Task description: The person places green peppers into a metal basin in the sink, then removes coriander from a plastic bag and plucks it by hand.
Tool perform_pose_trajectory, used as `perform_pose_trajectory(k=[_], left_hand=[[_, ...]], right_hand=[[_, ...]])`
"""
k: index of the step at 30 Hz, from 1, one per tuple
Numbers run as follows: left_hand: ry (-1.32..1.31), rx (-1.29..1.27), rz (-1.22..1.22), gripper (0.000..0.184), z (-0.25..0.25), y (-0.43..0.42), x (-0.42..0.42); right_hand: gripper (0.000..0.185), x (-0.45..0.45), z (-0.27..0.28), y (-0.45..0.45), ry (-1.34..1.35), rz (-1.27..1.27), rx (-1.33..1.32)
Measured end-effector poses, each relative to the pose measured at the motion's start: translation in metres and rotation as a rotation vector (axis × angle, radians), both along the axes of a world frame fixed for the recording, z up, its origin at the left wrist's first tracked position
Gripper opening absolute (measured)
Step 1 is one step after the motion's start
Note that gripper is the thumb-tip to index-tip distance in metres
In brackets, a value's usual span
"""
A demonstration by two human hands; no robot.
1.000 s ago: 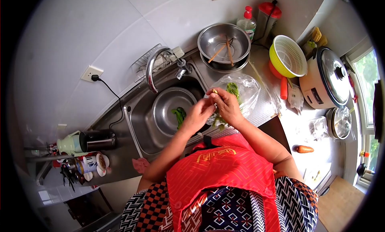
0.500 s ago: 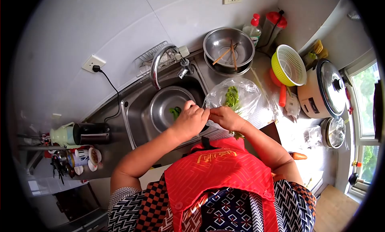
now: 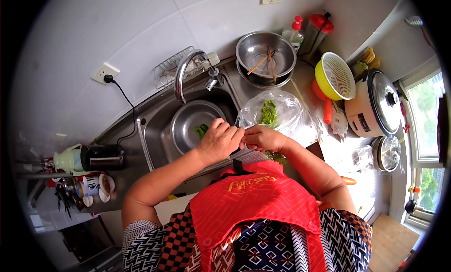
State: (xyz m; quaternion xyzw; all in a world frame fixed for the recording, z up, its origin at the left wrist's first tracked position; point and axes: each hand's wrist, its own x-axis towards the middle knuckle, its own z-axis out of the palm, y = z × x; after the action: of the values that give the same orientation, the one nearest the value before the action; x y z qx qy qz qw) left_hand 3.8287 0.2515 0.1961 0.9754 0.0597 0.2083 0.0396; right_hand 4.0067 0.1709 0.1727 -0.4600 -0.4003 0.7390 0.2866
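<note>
My left hand (image 3: 217,142) and my right hand (image 3: 263,139) meet at the fingertips, in front of the sink's right edge. Both are closed in a pinch, and whatever lies between the fingers is hidden. Just beyond my right hand, leafy greens (image 3: 268,113) lie on or in a clear plastic bag (image 3: 291,105); more leaves show below the right wrist. Past my left hand, a metal basin (image 3: 185,114) stands in the sink (image 3: 151,142). Green pieces that look like peppers (image 3: 201,130) lie in the basin, partly covered by the hand.
A curved faucet (image 3: 181,77) reaches over the sink. Stacked metal bowls with chopsticks (image 3: 265,65) stand behind the bag. To the right are a yellow-green strainer (image 3: 322,77), a rice cooker (image 3: 361,110) and a carrot (image 3: 348,181). A black kettle (image 3: 105,157) stands at left.
The whole view has shifted slightly to the left. My hands stay pinched together at nearly the same spot, with the fingers turned a little.
</note>
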Motion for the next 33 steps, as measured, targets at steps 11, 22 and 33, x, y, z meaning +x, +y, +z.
perform_pose_trajectory(k=[11, 22, 33], left_hand=[[-0.031, -0.205, -0.058, 0.013, -0.009, 0.008, 0.007], [-0.121, -0.936, 0.205, 0.013, -0.002, -0.011, 0.014], [-0.278, -2.016, 0.28, 0.018, -0.027, -0.023, 0.021]], right_hand=[[0.026, 0.009, 0.018, 0.003, -0.137, 0.054, 0.128], [0.023, 0.012, 0.025, 0.0, -0.549, 0.022, 0.712], [0.014, 0.005, 0.017, -0.009, -0.83, -0.146, 0.95]])
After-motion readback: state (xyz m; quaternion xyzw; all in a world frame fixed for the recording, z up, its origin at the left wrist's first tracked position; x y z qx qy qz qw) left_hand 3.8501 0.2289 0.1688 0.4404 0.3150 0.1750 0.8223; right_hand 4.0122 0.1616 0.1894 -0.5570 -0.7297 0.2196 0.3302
